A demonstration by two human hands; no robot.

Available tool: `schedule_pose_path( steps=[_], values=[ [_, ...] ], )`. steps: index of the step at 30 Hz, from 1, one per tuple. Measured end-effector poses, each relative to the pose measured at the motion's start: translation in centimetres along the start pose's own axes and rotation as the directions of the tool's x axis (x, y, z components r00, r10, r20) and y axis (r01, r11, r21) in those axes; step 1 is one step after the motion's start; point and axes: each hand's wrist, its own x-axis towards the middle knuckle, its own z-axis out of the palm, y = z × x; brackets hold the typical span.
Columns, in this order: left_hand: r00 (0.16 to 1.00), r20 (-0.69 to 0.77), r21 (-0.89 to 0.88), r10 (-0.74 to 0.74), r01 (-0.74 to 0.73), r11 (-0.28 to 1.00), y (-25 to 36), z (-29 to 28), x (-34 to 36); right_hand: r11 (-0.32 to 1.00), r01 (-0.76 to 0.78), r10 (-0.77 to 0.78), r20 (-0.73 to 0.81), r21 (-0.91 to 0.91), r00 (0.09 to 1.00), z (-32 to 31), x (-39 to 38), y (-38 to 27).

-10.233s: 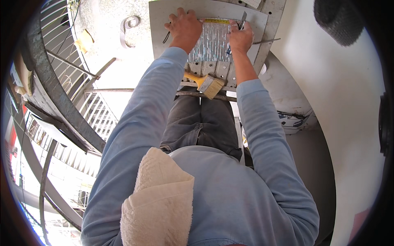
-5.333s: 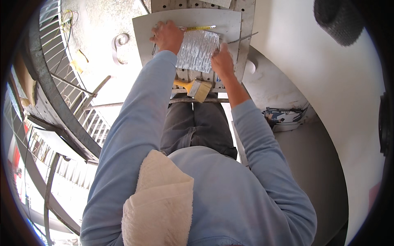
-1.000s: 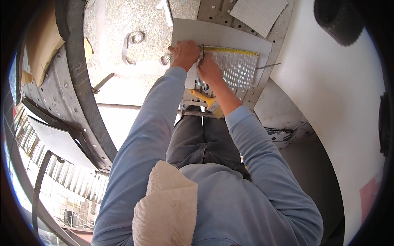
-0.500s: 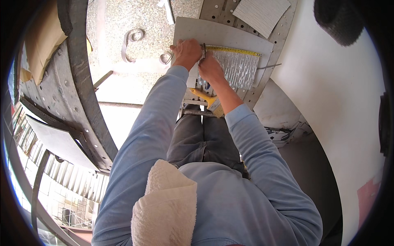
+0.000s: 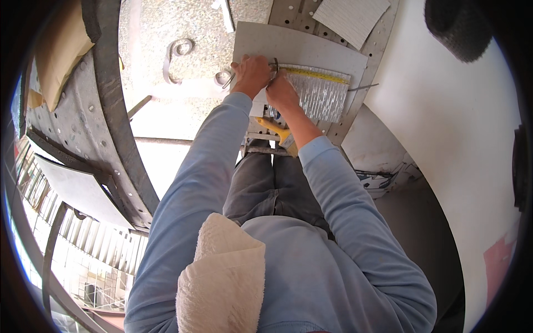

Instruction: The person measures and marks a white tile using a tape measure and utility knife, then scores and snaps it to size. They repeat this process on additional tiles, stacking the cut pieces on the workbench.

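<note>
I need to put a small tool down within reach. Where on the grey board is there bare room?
The flat grey board is bare along its far strip, above the yellow ruler, and at its right corner beyond the ribbed silvery sheet. The near left is crowded: left hand, right hand, and the yellow-handled brush just below.

Bright daylight – glare on pale floor | sharp centre | fisheye bending, dark vignette at rim

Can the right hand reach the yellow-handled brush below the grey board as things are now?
Probably yes: the yellow-handled brush lies just beside the right hand's wrist, uncovered, though that hand rests on the silvery sheet.
</note>
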Motion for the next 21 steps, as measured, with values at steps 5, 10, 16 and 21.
schedule_pose_path(
  steps=[5,10,16,21],
  values=[
    [0.998,-0.05,-0.009,-0.036,0.036,0.999,0.1,1.0,0.1,1.0,-0.009,0.009,0.001,0.026,1.0,0.3,-0.5,0.2],
    [0.996,-0.086,-0.017,-0.037,0.036,0.999,-0.1,1.5,0.0,0.993,0.088,-0.079,0.111,-0.082,0.991,-0.5,-0.2,0.3],
    [0.995,-0.073,-0.012,-0.07,0.069,0.998,0.1,1.6,0.1,0.955,0.193,-0.155,0.176,-0.226,0.972,-0.9,0.6,0.5],
    [0.993,-0.084,-0.029,-0.086,0.083,0.996,0.1,1.8,-0.2,0.944,0.21,-0.11,0.357,-0.255,0.928,-2.1,1.0,0.0]
  ],
)
